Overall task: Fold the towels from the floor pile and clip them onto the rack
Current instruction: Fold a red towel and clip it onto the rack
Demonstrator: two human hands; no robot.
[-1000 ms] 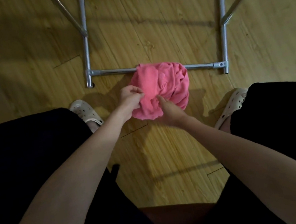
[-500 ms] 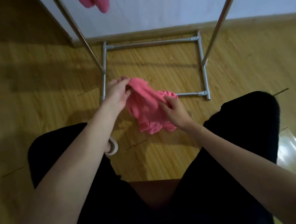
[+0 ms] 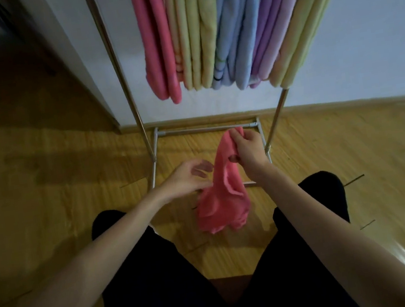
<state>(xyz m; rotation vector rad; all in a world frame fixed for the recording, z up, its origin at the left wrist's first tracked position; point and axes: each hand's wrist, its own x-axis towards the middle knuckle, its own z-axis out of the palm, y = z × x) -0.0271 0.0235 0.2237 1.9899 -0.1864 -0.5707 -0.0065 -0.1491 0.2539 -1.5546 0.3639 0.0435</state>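
Pink towel [image 3: 222, 192] at frame centre, hanging bunched and unfolded, so fold and clip both left for this one. Right hand [image 3: 247, 150] pinches its top corner, holding it up off the floor [image 3: 44, 199]. Left hand [image 3: 186, 178] just beside the cloth, fingers loose, whether it grips anything can't tell. Rack [image 3: 116, 60] in upper centre already carries many folded towels [image 3: 215, 26], pink, green, blue, purple; task looks well along. Floor pile not in view.

— What's held?
— The right hand [image 3: 248, 148] grips a crumpled pink towel [image 3: 223, 197] by its top; the left hand [image 3: 189, 178] sits beside it, perhaps touching.
— Behind?
— Hanging towels [image 3: 216, 31] on the rack [image 3: 133, 106].
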